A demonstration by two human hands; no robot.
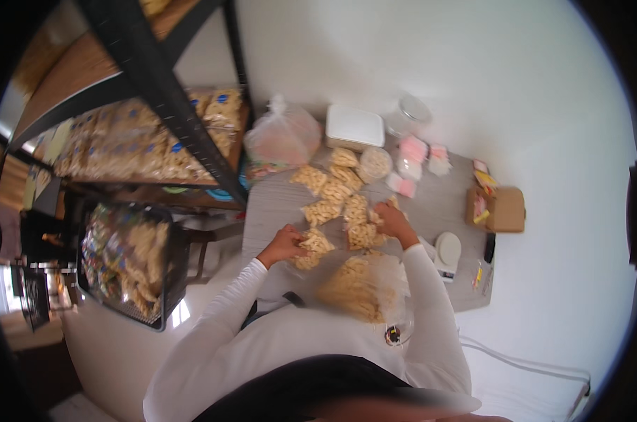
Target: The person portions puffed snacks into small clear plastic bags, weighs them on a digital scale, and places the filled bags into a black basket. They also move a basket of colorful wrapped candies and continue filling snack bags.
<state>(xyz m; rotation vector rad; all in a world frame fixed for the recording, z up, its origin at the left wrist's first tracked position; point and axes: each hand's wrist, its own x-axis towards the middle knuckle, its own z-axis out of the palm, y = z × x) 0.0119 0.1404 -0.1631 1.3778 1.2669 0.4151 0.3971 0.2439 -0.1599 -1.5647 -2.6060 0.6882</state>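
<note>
My left hand [285,247] grips a small clear bag of curved tan snacks [314,247] at the near left part of the grey table [268,205]. To the right, my right hand [395,222] reaches over more snack bags; its fingertips touch one, and whether they close on it is unclear. Several filled snack bags [335,190] lie in a loose group between and beyond my hands. A large open clear bag of the same snacks [358,287] rests against the near edge, close to my body. A round tub [375,164] stands behind the group.
A tied plastic bag [284,134], white-lidded box [355,125] and clear jar [411,113] line the back. Pink-and-white packets [412,153], a cardboard box [498,209] and a small white scale [447,253] are right. Left are a metal-framed shelf [160,95] and a black crate [163,295] of packets.
</note>
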